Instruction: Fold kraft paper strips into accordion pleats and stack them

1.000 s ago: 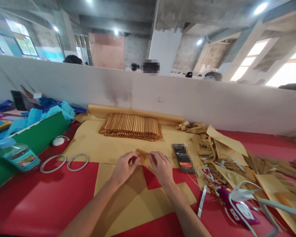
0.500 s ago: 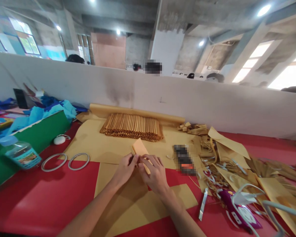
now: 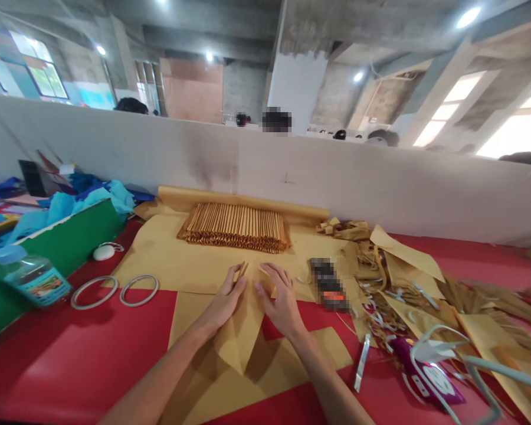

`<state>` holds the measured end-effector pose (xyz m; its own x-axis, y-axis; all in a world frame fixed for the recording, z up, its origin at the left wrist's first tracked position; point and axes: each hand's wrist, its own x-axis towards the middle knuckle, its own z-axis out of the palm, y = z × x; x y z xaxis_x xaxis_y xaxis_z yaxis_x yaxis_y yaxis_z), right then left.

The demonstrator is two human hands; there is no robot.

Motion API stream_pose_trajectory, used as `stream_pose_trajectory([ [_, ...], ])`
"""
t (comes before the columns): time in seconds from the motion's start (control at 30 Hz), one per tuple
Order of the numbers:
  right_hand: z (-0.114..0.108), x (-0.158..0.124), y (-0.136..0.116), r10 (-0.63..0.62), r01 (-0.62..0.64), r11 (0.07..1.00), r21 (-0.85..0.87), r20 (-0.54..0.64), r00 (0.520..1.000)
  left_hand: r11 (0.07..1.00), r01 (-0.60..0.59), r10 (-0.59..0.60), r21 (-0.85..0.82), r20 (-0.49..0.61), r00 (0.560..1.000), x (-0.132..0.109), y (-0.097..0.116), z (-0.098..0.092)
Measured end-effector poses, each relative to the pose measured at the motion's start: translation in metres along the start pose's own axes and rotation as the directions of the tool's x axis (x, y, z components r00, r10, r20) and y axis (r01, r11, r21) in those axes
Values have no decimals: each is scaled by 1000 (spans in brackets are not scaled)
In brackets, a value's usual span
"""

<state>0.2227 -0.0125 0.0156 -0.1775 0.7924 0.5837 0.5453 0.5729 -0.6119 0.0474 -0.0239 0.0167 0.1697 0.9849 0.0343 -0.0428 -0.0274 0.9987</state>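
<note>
A creased sheet of brown kraft paper [image 3: 243,339] stands partly unfolded between my hands, its pointed lower end toward me. My left hand [image 3: 228,298] pinches its upper left edge between thumb and fingers. At the right of the sheet, my right hand [image 3: 282,302] has its thumb and fingers apart; whether a fingertip touches the paper is unclear. Beneath both hands lie larger flat kraft sheets [image 3: 194,274]. Just beyond them sits a long row of pleated brown paper pieces [image 3: 236,227], packed side by side.
A dark, blurred-out object [image 3: 330,283] and a metallic strip [image 3: 361,363] lie at the right, near paper scraps [image 3: 407,277] and a purple packet [image 3: 427,372]. Two tape rings [image 3: 139,290], a bottle [image 3: 35,280] and a green board [image 3: 71,236] stand left. A white partition [image 3: 358,183] closes the back.
The compact folded paper has opened out and now extends downward toward me. My right hand has let go of its grip and moved apart from my left hand, fingers spreading.
</note>
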Motion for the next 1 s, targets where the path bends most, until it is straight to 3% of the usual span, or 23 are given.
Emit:
stream_pose_trajectory([
  [0.13,0,3,4,153,-154,957,244,24,988,974,-135,113,180,124,986,-2,5,0],
  [0.3,-4,8,6,220,-232,902,366,75,973,978,-149,113,147,232,966,-3,8,3],
  [0.43,-2,8,8,243,-288,867,407,160,957,976,-164,131,146,212,968,-2,6,3],
  [0.67,7,4,13,335,-375,774,511,172,926,981,-141,118,133,166,979,2,-2,3],
  [0.83,6,5,13,306,-388,751,534,238,922,991,-101,87,87,155,984,4,-5,3],
  [1.0,5,5,9,314,-387,742,547,226,922,985,-111,92,132,141,986,3,-4,5],
])
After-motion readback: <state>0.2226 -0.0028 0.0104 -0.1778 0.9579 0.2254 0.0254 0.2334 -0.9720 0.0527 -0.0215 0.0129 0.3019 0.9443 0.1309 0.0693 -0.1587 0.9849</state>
